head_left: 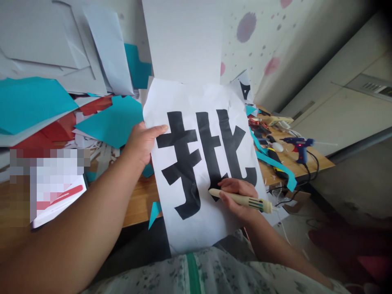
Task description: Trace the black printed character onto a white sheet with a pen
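Pen [240,199] in right grip [243,188]; paper [204,173] beneath

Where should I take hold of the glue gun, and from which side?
Grip the glue gun by its handle, probably from the near side: the handle points toward the table's near edge, while the nozzle points left, away from that grip.

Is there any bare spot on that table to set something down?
The table shows a narrow bare patch between left forearm and lettered sheet. Teal card and paper scraps crowd behind it; glue gun and teal strip crowd the right.
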Demonstrator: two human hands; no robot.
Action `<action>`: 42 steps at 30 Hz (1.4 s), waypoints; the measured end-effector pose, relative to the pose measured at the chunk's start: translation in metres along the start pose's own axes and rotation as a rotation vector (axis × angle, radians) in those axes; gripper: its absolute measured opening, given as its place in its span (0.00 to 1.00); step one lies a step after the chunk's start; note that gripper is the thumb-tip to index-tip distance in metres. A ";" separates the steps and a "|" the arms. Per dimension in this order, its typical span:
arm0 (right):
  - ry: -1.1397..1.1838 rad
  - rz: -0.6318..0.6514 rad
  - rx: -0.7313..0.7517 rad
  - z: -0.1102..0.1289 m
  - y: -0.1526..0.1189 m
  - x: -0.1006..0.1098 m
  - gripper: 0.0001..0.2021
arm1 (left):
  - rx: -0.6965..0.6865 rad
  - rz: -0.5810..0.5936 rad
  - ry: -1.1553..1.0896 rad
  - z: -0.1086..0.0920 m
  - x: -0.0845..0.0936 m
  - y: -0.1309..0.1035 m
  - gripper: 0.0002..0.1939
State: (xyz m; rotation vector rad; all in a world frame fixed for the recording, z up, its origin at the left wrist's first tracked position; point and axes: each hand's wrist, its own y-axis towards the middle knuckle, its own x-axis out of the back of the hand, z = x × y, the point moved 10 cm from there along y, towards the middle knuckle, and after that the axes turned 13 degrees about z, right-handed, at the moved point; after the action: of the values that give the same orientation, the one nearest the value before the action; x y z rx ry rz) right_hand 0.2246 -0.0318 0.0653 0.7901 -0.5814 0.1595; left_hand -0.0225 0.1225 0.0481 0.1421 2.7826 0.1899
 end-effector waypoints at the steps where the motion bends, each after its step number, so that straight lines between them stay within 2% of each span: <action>1: -0.007 -0.003 0.003 0.001 0.001 0.000 0.05 | -0.001 -0.002 0.000 0.000 0.000 0.000 0.17; 12: 0.005 0.009 -0.008 -0.001 0.000 -0.001 0.06 | -0.022 -0.011 0.020 -0.003 -0.001 -0.001 0.18; 19: 0.079 0.027 0.046 0.000 -0.001 -0.002 0.07 | -0.026 -0.008 0.019 -0.002 0.000 0.001 0.19; 30: 0.008 0.011 -0.020 -0.004 -0.003 -0.001 0.05 | -0.020 -0.014 0.019 -0.002 0.000 0.000 0.19; 38: 0.073 0.028 0.030 -0.002 -0.001 -0.001 0.06 | -0.024 -0.009 0.036 -0.002 0.000 0.000 0.20; 42: 0.036 0.023 -0.020 -0.005 -0.002 0.000 0.06 | -0.033 -0.002 0.030 -0.002 0.000 0.001 0.20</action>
State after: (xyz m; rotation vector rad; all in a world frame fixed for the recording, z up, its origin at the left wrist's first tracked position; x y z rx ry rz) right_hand 0.2274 -0.0293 0.0611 0.7597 -0.5574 0.1886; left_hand -0.0230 0.1234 0.0498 0.1289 2.8080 0.2395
